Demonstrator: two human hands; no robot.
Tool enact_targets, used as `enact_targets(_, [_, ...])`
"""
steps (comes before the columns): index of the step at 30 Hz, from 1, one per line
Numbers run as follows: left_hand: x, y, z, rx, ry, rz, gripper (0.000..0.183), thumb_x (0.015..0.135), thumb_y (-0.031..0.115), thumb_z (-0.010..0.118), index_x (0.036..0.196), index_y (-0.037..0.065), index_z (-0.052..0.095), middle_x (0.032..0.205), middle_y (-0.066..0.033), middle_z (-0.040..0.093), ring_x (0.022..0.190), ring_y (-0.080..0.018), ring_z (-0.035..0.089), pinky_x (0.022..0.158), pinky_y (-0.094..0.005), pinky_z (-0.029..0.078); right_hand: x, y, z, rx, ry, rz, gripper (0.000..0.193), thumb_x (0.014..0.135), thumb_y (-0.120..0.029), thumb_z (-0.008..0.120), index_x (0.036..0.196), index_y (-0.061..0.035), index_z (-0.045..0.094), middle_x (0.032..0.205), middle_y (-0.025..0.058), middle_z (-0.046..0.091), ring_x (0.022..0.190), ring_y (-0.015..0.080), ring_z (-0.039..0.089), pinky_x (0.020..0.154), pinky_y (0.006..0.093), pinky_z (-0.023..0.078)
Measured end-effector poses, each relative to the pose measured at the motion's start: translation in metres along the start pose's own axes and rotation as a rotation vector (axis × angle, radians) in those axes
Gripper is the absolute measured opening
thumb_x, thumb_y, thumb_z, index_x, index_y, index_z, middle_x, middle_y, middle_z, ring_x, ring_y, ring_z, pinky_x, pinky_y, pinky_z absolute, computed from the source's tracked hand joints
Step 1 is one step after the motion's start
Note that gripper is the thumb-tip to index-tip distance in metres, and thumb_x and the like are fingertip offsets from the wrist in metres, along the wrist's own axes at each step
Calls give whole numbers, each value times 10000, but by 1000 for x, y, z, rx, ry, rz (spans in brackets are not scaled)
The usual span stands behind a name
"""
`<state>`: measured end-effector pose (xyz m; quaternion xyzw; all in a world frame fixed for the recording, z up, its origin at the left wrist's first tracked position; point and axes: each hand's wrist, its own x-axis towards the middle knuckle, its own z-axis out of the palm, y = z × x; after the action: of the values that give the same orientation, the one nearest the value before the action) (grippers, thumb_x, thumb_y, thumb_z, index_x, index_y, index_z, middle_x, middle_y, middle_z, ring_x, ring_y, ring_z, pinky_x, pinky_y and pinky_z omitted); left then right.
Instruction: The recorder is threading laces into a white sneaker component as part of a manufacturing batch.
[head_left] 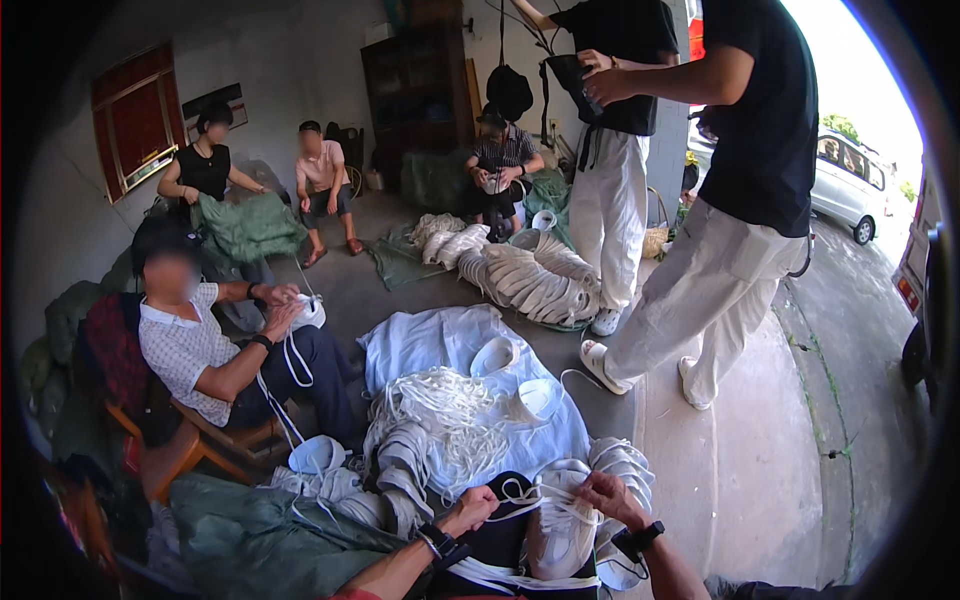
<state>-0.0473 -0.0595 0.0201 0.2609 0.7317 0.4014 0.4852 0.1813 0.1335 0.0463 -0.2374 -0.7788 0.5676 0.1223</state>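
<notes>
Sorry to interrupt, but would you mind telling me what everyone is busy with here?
The person wearing the camera has a white shoe upper in the lap, with the left hand and right hand both pulling white lace over it. More white uppers and a tangle of laces lie on a pale sheet ahead. A seated co-worker on the left handles white cord too, and two people stand at right.

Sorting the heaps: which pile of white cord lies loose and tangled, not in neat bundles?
The tangled white cord pile on the pale blue cloth, just beyond both hands.
</notes>
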Motion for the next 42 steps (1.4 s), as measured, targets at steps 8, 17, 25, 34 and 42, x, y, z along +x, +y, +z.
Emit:
enact_targets(8, [2,0,0,19,-11,-18,133,850,179,557,844,47,541,563,-2,477,353,-71,401,297,-231,282,-4,-3,-2,12,-16,62,274,870,-314,593,852,-41,590,714,-18,551,656,67,481,585,243,401])
enact_targets(17, [9,-13,-1,6,149,80,136,798,169,567,799,33,564,559,-36,511,413,-118,456,377,-277,359,-7,-3,1,64,-14,-13,249,872,-278,595,865,-29,587,715,-4,564,665,79,483,590,247,416])
enact_targets(25, [-10,27,-32,86,254,312,112,763,138,566,748,26,569,611,-49,558,578,-143,534,537,-291,423,2,-10,-2,21,291,26,263,895,-231,546,970,15,601,734,59,597,646,109,537,608,252,450])
enact_targets(34, [-39,91,-13,-383,-145,176,84,857,99,549,855,47,483,580,44,422,381,-22,316,324,-182,253,-29,-65,60,-92,-29,-193,341,820,4,497,1160,6,517,1153,200,538,978,329,586,768,346,492])
enact_targets(42, [-39,99,-3,-512,-336,102,103,875,131,541,890,57,471,602,5,471,414,-60,411,352,-178,289,-8,-64,100,-57,97,-303,232,852,-96,535,1048,26,549,999,198,564,776,316,586,679,363,475])
